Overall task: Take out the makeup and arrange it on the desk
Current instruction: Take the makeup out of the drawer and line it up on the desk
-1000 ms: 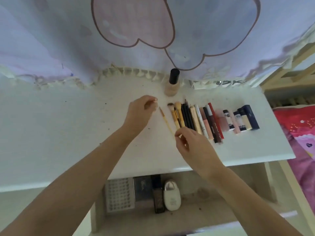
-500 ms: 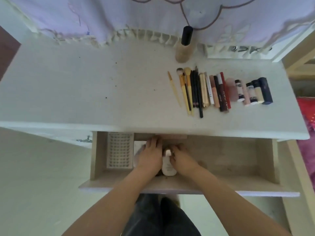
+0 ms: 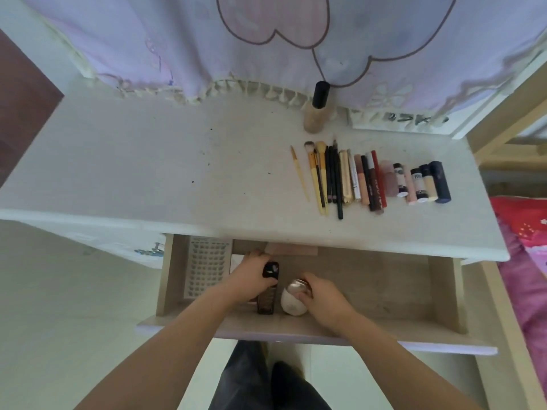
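Note:
Both hands are inside the open wooden drawer (image 3: 384,294) under the white desk (image 3: 148,179). My left hand (image 3: 251,276) grips a dark rectangular bottle (image 3: 266,300) by its black cap. My right hand (image 3: 319,294) holds a white egg-shaped container (image 3: 291,303) with a rose-gold top. On the desk lies a row of brushes, pencils and lipstick tubes (image 3: 370,179), with one thin brush (image 3: 299,173) set apart at its left. A beige bottle with a black cap (image 3: 316,110) stands behind the row.
A white perforated tray (image 3: 207,267) lies in the drawer's left part, and a pinkish flat item (image 3: 291,249) sits at its back. A lilac curtain (image 3: 266,39) hangs over the desk's far edge. A red and pink bed cover (image 3: 527,247) is at the right.
My hands left the brushes on the desk and dropped into the drawer. They now grip the dark bottle and the white egg-shaped container, which stand more upright than half a second ago.

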`<state>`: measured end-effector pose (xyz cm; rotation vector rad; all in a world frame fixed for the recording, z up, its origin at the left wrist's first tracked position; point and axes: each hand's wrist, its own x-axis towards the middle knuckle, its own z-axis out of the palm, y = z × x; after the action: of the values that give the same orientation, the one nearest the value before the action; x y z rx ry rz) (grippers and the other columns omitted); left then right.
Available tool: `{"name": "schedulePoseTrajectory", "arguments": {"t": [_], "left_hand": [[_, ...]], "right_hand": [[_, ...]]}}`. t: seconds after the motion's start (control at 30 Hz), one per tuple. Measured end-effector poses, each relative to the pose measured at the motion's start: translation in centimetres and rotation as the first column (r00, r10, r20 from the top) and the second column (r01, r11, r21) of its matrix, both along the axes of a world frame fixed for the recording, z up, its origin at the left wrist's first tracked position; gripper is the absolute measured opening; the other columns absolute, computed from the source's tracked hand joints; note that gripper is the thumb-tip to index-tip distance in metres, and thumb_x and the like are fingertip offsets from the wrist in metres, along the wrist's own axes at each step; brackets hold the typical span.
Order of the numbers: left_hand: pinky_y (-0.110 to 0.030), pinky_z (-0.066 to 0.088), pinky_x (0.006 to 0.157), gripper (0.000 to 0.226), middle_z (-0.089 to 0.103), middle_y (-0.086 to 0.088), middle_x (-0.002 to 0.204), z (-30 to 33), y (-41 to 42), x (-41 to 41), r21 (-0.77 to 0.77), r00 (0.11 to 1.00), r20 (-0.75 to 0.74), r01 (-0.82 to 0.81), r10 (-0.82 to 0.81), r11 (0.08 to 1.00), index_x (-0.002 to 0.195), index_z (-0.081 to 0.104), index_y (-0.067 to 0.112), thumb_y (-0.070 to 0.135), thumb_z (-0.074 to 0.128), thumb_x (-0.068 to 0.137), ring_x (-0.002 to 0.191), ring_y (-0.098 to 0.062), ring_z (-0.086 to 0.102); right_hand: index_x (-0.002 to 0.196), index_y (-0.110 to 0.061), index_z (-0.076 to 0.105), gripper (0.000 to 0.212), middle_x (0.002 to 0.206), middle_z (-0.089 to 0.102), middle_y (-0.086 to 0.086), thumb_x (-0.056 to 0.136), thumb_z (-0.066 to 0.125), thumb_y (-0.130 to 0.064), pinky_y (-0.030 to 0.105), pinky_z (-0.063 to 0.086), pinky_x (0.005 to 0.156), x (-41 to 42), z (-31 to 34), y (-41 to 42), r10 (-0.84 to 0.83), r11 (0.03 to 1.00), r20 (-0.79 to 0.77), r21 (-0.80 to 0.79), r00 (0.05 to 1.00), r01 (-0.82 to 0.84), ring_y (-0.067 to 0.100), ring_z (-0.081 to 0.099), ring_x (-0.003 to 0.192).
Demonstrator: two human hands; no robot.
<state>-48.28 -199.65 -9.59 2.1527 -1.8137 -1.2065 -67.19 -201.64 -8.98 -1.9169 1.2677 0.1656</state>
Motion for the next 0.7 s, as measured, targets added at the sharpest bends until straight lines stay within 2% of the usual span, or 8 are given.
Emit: {"name": "schedulePoseTrajectory", "arguments": {"t": [0.1,0.2,0.27,0.4,0.5,0.57,0.63,0.7], "left_hand": [[-0.028,0.044,0.096,0.050,0.057,-0.006,0.127,0.8,0.4,-0.1,0.081,0.990,-0.140,-0.007,0.019,0.997,0.127,0.049,0.017,0.024,0.069,0.082,0.115,-0.020,0.054],[-0.021,0.044,0.091,0.038,0.059,0.006,0.115,3.2,1.3,0.5,0.036,0.980,-0.194,-0.024,0.031,0.999,0.118,0.052,0.022,0.022,0.068,0.083,0.107,-0.010,0.055],[-0.020,0.047,0.087,0.029,0.060,0.011,0.104,6.3,1.1,1.8,-0.014,0.968,-0.243,-0.063,0.058,0.998,0.109,0.053,0.025,0.021,0.068,0.084,0.100,-0.007,0.057],[-0.017,0.052,0.078,0.029,0.060,0.017,0.096,14.1,-2.9,5.6,-0.199,0.950,-0.299,-0.151,0.087,0.968,0.095,0.052,0.036,0.018,0.071,0.082,0.091,0.000,0.059],[-0.011,0.045,0.074,0.027,0.061,0.016,0.091,17.7,-9.1,7.9,-0.379,0.940,-0.308,-0.266,0.150,0.887,0.098,0.056,0.026,0.015,0.073,0.079,0.086,-0.003,0.058],[-0.008,0.040,0.069,0.026,0.061,0.010,0.087,18.1,-13.7,8.7,-0.471,0.936,-0.296,-0.317,0.192,0.823,0.098,0.057,0.020,0.015,0.073,0.078,0.081,-0.009,0.056],[-0.004,0.037,0.064,0.026,0.059,0.005,0.088,17.4,-18.0,9.1,-0.520,0.940,-0.271,-0.326,0.209,0.790,0.100,0.057,0.016,0.016,0.072,0.079,0.080,-0.012,0.052],[-0.006,0.037,0.065,0.028,0.058,0.003,0.091,16.3,-21.5,9.4,-0.533,0.941,-0.256,-0.329,0.222,0.779,0.105,0.056,0.014,0.017,0.070,0.080,0.082,-0.014,0.052]], "right_hand": [[0.117,-0.015,0.053,0.027,0.113,0.062,0.007,0.094,0.053,-0.027,0.031,0.044,0.081,0.1,1.0,-0.4,0.026,1.000,0.008,0.015,1.000,-0.027,0.023,0.058,0.102],[0.118,-0.019,0.053,0.026,0.113,0.058,-0.001,0.093,0.054,-0.026,0.023,0.040,0.081,0.1,4.0,-1.7,0.085,0.996,0.035,-0.023,0.996,-0.084,0.017,0.055,0.104],[0.120,-0.024,0.052,0.027,0.108,0.053,-0.011,0.093,0.055,-0.026,0.015,0.037,0.081,0.0,7.5,-3.7,0.077,0.996,0.083,-0.047,0.994,-0.074,0.006,0.052,0.099],[0.117,-0.028,0.053,0.025,0.099,0.056,-0.016,0.092,0.057,-0.025,0.008,0.037,0.073,1.1,15.0,-9.6,0.000,0.985,0.198,-0.166,0.980,0.034,-0.005,0.049,0.083],[0.108,-0.025,0.054,0.016,0.091,0.053,-0.013,0.092,0.056,-0.020,0.004,0.033,0.068,4.2,17.5,-14.8,-0.085,0.919,0.277,-0.350,0.957,0.183,0.000,0.051,0.079],[0.108,-0.018,0.055,0.015,0.098,0.056,-0.005,0.093,0.053,-0.021,0.007,0.035,0.071,7.0,17.1,-18.1,-0.117,0.864,0.278,-0.445,0.954,0.235,0.009,0.053,0.084],[0.114,-0.014,0.053,0.021,0.108,0.057,0.003,0.095,0.049,-0.022,0.024,0.046,0.080,9.5,15.6,-20.6,-0.138,0.826,0.210,-0.515,0.968,0.229,0.020,0.057,0.093],[0.118,-0.011,0.050,0.024,0.112,0.056,0.009,0.097,0.045,-0.023,0.038,0.051,0.082,11.6,14.3,-22.0,-0.171,0.807,0.117,-0.553,0.978,0.208,0.026,0.060,0.096]]}}
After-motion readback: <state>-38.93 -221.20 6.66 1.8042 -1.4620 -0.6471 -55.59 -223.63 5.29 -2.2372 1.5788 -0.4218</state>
